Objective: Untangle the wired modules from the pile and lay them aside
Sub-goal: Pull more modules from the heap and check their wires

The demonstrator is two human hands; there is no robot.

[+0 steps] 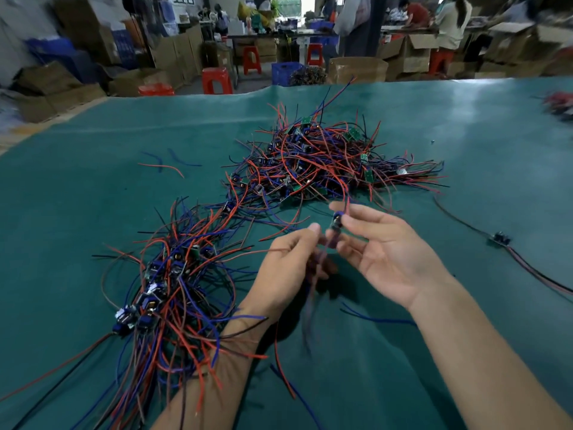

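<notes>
Wired modules lie in two heaps on the green table cover (93, 187): the tangled pile (325, 162) of red, blue and black leads with small green boards at twelve o'clock, and a straighter laid-aside bundle (167, 293) at nine o'clock, its wires draped over the left forearm. Loose wire offcuts (167, 164) sit at ten o'clock, one separate module (499, 238) at three o'clock. At centre, the right hand (387, 252) pinches a small dark module (337, 223) whose red lead runs up into the pile, while the left hand (288, 268) grips its blurred trailing wires.
</notes>
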